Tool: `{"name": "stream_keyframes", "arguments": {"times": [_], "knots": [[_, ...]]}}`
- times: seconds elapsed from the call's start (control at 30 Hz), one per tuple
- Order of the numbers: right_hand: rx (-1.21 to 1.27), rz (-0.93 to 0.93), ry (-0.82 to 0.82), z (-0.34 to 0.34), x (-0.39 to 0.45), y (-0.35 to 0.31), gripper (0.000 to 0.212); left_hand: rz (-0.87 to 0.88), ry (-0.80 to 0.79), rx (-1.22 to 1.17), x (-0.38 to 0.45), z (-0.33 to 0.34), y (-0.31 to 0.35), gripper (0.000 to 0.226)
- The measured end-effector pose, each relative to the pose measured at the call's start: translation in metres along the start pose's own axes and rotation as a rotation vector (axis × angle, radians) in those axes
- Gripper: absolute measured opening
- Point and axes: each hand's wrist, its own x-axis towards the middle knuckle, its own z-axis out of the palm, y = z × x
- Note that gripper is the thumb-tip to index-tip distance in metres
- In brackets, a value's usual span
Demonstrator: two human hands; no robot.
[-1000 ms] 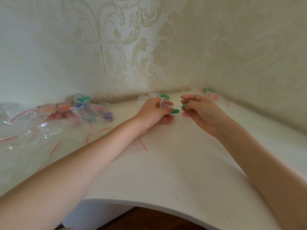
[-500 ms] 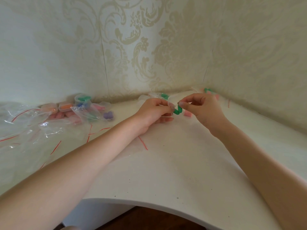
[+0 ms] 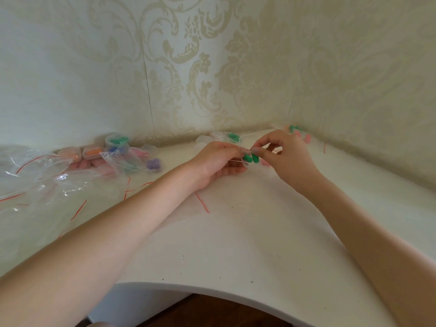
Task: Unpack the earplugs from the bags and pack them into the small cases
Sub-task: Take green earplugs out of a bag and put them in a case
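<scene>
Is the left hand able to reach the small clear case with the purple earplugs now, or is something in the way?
Probably yes, but not at once. The purple-earplug case lies uncovered on the white table, left of the left hand. That hand's fingers grip the small clear case with green earplugs.

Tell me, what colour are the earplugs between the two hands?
Green earplugs, clearest in the head view.

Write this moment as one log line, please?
left hand: holds case | right hand: pinches green earplugs at case | step: packing | table: bags
</scene>
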Motion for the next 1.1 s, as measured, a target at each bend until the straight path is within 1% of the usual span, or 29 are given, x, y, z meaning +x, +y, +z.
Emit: {"name": "stream_keyframes", "arguments": {"times": [0.07,0.17,0.27,0.33,0.4,0.47,0.53,0.6,0.67,0.73,0.83,0.93,0.97,1.03,1.1], "knots": [[-0.007,-0.043,-0.007,0.001,-0.001,0.000,0.011,-0.004,-0.018,-0.033,-0.001,-0.001,0.000,0.013],[0.024,-0.071,-0.025,0.003,-0.001,0.001,0.008,-0.015,-0.016,-0.110,-0.001,-0.002,0.000,0.013],[0.051,-0.034,-0.036,0.004,0.000,0.002,0.007,-0.029,0.001,-0.151,0.000,-0.003,0.001,0.012],[0.052,0.012,-0.035,0.004,0.001,0.003,0.004,-0.029,-0.002,-0.146,0.001,-0.003,0.001,0.011],[0.068,0.047,-0.040,0.004,0.001,0.003,0.006,-0.027,-0.001,-0.139,0.001,-0.003,0.001,0.011],[0.105,0.049,-0.036,0.004,0.001,0.003,0.005,-0.024,-0.002,-0.133,0.001,-0.003,0.001,0.011],[0.112,0.021,0.017,0.005,0.000,0.002,0.020,-0.024,-0.009,-0.128,0.001,-0.003,0.001,0.011],[0.185,0.029,0.065,0.005,0.000,0.000,0.035,-0.029,-0.010,-0.139,0.001,-0.003,0.001,0.010],[0.320,0.077,0.046,0.004,0.001,-0.003,0.037,-0.038,-0.004,-0.152,0.002,-0.003,0.000,0.009],[0.371,0.112,0.003,0.005,0.001,-0.004,0.033,-0.050,0.009,-0.187,0.003,-0.002,0.001,0.008],[0.331,0.130,-0.037,0.007,0.002,-0.003,0.019,-0.076,0.049,-0.287,0.004,-0.003,0.002,0.008],[0.323,0.109,-0.084,0.009,0.002,0.000,0.017,-0.089,0.041,-0.333,0.003,-0.004,0.005,0.012],[0.293,0.078,-0.100,0.010,0.001,0.001,0.020,-0.090,0.033,-0.332,0.002,-0.005,0.005,0.013],[0.141,-0.016,-0.112,0.012,-0.001,0.002,0.029,-0.097,0.026,-0.319,0.001,-0.005,0.006,0.011],[0.028,-0.099,-0.061,0.014,-0.002,0.003,0.020,-0.113,0.017,-0.317,0.000,-0.005,0.006,0.012]]}}
